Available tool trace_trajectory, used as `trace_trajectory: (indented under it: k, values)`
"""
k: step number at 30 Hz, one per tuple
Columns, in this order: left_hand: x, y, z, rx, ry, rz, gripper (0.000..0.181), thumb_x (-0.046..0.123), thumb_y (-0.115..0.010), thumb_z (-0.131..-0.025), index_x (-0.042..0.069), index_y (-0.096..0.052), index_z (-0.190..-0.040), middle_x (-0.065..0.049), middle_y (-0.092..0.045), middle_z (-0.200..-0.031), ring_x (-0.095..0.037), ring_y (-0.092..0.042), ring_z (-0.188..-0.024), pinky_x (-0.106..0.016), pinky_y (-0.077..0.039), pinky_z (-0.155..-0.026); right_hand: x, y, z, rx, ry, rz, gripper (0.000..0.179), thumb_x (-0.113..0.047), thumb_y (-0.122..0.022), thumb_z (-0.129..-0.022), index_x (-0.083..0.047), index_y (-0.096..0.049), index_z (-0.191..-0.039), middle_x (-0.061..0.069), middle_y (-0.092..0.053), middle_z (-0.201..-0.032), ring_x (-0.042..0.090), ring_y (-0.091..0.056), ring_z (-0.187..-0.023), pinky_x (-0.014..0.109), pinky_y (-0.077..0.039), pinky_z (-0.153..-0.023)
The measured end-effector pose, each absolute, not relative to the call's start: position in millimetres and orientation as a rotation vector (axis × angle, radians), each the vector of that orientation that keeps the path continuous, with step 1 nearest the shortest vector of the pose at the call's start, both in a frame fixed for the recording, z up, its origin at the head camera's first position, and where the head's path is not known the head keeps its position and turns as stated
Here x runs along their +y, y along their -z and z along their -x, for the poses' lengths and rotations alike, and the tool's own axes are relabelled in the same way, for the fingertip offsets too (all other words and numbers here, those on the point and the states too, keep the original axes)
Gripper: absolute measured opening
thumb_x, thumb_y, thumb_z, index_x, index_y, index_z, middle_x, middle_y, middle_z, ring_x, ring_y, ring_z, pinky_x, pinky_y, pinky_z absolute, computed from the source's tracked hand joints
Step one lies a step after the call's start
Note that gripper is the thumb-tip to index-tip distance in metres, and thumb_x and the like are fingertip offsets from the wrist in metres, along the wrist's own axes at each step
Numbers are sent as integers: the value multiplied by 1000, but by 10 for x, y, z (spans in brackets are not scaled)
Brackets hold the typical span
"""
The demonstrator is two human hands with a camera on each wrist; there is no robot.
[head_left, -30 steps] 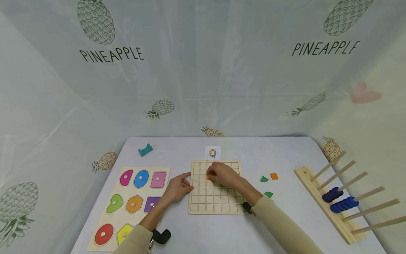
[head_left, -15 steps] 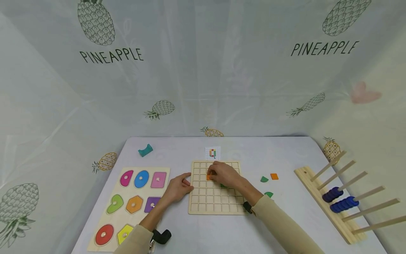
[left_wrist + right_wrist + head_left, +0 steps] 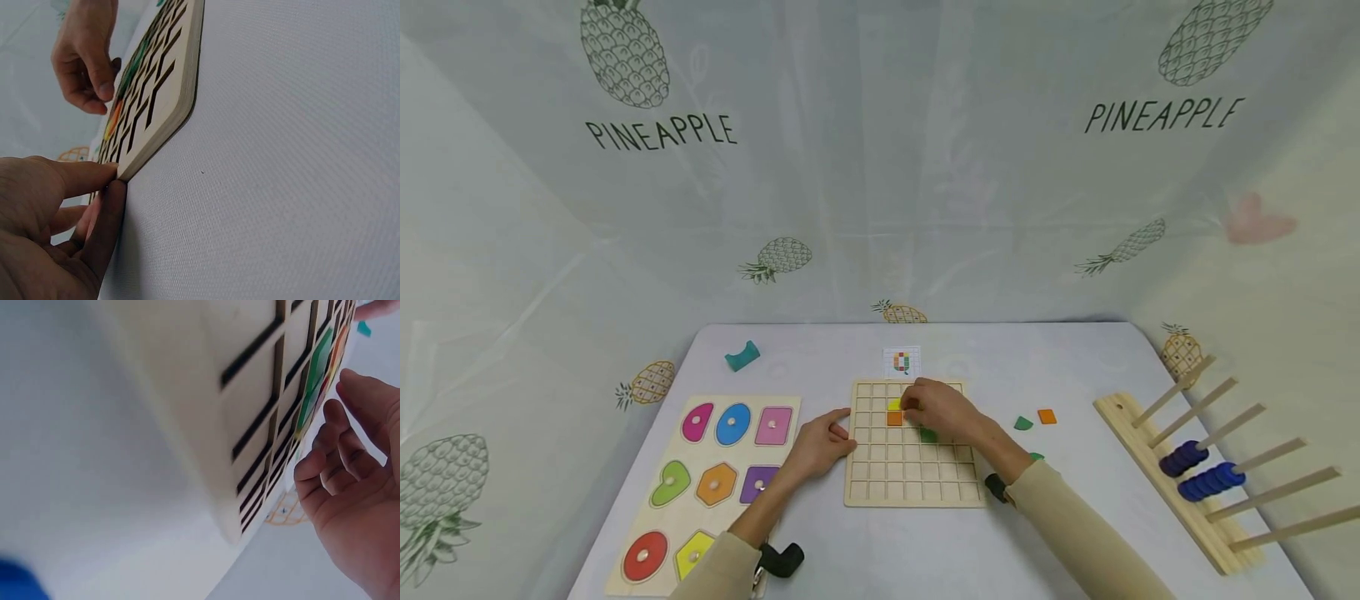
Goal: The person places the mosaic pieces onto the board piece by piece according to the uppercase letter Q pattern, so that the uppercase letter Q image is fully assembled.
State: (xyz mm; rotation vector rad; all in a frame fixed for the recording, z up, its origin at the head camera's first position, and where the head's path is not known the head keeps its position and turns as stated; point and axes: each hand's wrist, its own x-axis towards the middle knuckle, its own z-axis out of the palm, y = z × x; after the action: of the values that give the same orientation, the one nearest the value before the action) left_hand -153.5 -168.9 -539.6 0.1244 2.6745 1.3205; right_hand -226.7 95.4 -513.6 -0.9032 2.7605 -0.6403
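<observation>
A wooden grid board lies mid-table. My left hand holds its left edge; in the left wrist view the fingertips pinch the board's rim. Over the grid's upper part is my right hand, fingers loosely bent and thumb apart, holding nothing in the right wrist view. Just left of its fingertips an orange square sits in a cell, with a yellow piece above it. A green piece shows below the hand. Other cells under the hand are hidden in the head view.
A small pattern card lies behind the board. To the right are an orange square tile, green pieces and a wooden peg rack with blue rings. A shape puzzle lies left, a teal block behind it.
My right hand has lifted off the orange square and shifted slightly right, uncovering that square and the yellow piece. The left hand stays at the board's edge.
</observation>
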Motion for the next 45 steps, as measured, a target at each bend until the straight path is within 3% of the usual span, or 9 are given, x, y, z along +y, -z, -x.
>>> trace_trajectory:
  k: [17,28,34,45]
  values:
    - [-1693,5358,1527,2671,-1320,-133,60,15,-79,-86,3,-56,-140,1,-64,-87,-9,-62,-73,-26,-48,-64,1547,5129,2282,2785,734,608,11,-19,-70,-94,-18,-73,-104,-8,-59,-92,14,-53,-84,32,-46,-76]
    - [-1722,5411,1460,2690,-1307,-97,60,15,-78,-86,3,-56,-141,1,-65,-87,-9,-62,-73,-26,-48,-65,2108,5138,2276,2827,801,566,12,-15,-69,-94,-12,-73,-106,-3,-62,-91,15,-54,-81,29,-47,-71]
    - [-1706,5406,1491,2702,-1306,-143,60,17,-78,-87,3,-56,-141,2,-64,-88,-9,-62,-75,-27,-48,-66,2452,5142,2214,2834,854,443,13,-15,-69,-95,-10,-71,-107,1,-62,-94,16,-54,-77,28,-48,-63]
    - [-1678,5396,1531,2676,-1297,-122,62,16,-79,-86,4,-55,-142,2,-64,-88,-9,-62,-75,-27,-49,-68,2987,5145,1989,2959,838,455,26,-7,-73,-90,-3,-73,-115,18,-59,-110,20,-53,-81,31,-47,-67]
